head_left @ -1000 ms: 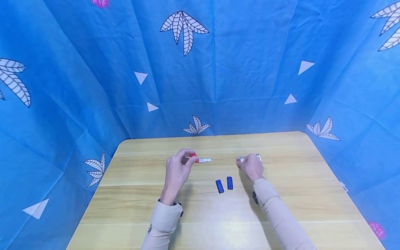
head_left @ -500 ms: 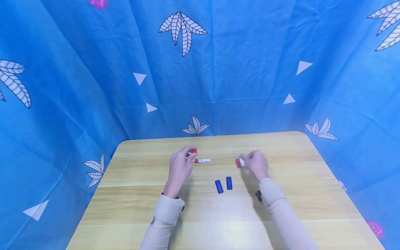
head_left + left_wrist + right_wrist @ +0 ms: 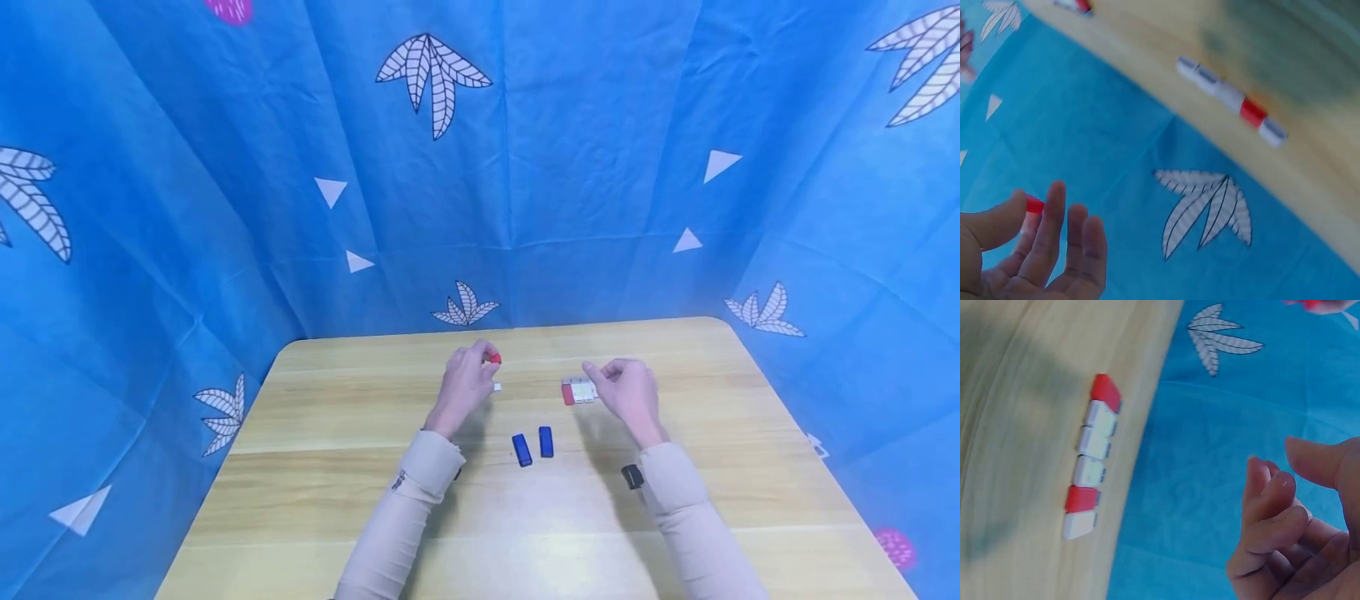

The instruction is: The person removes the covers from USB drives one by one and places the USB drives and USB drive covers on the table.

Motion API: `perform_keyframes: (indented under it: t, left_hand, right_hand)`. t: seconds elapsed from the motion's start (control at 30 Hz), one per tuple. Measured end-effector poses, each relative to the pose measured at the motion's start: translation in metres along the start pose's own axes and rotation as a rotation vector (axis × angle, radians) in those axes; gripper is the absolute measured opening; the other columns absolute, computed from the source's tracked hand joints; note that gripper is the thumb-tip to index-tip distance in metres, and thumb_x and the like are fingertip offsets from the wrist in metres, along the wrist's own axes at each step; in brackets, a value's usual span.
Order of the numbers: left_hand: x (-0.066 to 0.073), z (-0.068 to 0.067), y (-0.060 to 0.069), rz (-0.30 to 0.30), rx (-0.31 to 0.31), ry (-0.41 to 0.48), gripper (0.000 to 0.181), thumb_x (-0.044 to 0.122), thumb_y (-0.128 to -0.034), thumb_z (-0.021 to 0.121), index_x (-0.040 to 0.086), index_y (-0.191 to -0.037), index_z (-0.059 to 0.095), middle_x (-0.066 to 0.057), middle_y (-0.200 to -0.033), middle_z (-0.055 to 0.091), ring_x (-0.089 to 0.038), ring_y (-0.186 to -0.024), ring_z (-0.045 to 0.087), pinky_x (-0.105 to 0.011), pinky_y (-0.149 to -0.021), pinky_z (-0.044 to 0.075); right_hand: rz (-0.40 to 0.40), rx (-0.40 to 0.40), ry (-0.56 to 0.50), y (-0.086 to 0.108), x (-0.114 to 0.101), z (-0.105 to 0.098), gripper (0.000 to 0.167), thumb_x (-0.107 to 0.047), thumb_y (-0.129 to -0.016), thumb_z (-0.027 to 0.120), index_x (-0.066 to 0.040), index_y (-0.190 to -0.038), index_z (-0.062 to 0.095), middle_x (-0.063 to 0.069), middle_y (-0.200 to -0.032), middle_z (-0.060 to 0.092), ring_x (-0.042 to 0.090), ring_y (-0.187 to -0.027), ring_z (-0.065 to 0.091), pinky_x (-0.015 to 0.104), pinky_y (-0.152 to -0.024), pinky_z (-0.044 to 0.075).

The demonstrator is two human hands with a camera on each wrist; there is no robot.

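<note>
Shifted rightward since the earlier frame: left grip [image 3: 467,377], carrying a red piece [image 3: 495,358], while right grip [image 3: 633,390] has eased right, baring more of its row.

Thumb and finger of the left grip pinch the red piece above the counter [image 3: 285,517], near the left row [image 3: 1229,95] of white pieces with one red among them, mostly hidden by that hand in the head view. Right grip is loose, fingers lightly curled and thumb apart, just beside the right row [image 3: 1094,442], where four white and two red pieces lie in line. Nearer the person, two blue blocks [image 3: 522,450] lie side by side, apart; pale sleeves [image 3: 393,525] cover both forearms. Behind the counter hangs a blue curtain [image 3: 600,125] with white leaf and triangle prints.
</note>
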State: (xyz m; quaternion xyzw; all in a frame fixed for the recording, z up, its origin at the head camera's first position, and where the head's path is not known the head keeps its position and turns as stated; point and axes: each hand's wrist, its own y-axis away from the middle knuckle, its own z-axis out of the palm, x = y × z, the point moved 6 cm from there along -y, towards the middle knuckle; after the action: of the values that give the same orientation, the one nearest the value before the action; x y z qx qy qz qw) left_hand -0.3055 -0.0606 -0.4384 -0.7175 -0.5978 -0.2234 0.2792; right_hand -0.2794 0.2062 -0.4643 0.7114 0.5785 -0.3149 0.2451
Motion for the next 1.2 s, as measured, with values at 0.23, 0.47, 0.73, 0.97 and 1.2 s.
perform_keyframes:
  t: [0.23, 0.47, 0.73, 0.97, 1.2]
  left_hand:
    - [-0.010, 0.034, -0.021, 0.072, -0.076, -0.079, 0.008, 0.011, -0.0936, 0.072, 0.012, -0.102, 0.071, -0.009, -0.126, 0.069, -0.031, -0.120, 0.052, -0.048, -0.107, 0.044]
    - [-0.024, 0.058, -0.037, 0.093, -0.120, -0.113, 0.008, 0.013, -0.0902, 0.075, 0.012, -0.097, 0.072, -0.013, -0.134, 0.065, -0.036, -0.128, 0.047, -0.052, -0.105, 0.040]
    - [-0.047, 0.080, -0.045, 0.035, -0.211, -0.196, 0.011, 0.013, -0.0846, 0.079, 0.013, -0.095, 0.076, -0.012, -0.132, 0.064, -0.036, -0.128, 0.045, -0.053, -0.105, 0.038]
    - [-0.052, 0.089, -0.045, 0.011, -0.266, -0.278, 0.009, 0.018, -0.0843, 0.080, 0.016, -0.092, 0.075, -0.013, -0.131, 0.063, -0.039, -0.125, 0.050, -0.056, -0.103, 0.040]
    - [-0.053, 0.088, -0.044, 0.025, -0.279, -0.284, 0.009, 0.017, -0.0849, 0.081, 0.014, -0.092, 0.075, -0.014, -0.132, 0.062, -0.038, -0.123, 0.053, -0.056, -0.105, 0.039]
  right_hand:
    - [-0.042, 0.009, -0.012, 0.015, -0.016, -0.008, 0.045, -0.049, -0.095, 0.066, -0.005, -0.088, 0.076, 0.015, -0.090, 0.077, 0.024, -0.078, 0.069, 0.033, -0.069, 0.051]
    - [-0.097, 0.040, -0.025, 0.030, -0.030, -0.014, 0.042, -0.048, -0.095, 0.067, -0.008, -0.085, 0.076, 0.011, -0.087, 0.077, 0.026, -0.082, 0.069, 0.036, -0.074, 0.052]
    - [-0.160, 0.053, -0.034, 0.045, -0.042, -0.017, 0.032, -0.039, -0.093, 0.072, -0.010, -0.080, 0.076, 0.008, -0.082, 0.078, 0.022, -0.078, 0.067, 0.033, -0.072, 0.051]
    - [-0.219, 0.057, -0.045, 0.051, -0.045, -0.018, 0.031, -0.034, -0.093, 0.075, -0.010, -0.073, 0.074, 0.007, -0.078, 0.076, 0.018, -0.071, 0.065, 0.030, -0.068, 0.049]
    - [-0.239, 0.062, -0.033, 0.059, -0.046, -0.022, 0.030, -0.034, -0.091, 0.076, -0.011, -0.072, 0.073, 0.003, -0.072, 0.074, 0.014, -0.064, 0.061, 0.026, -0.059, 0.045]
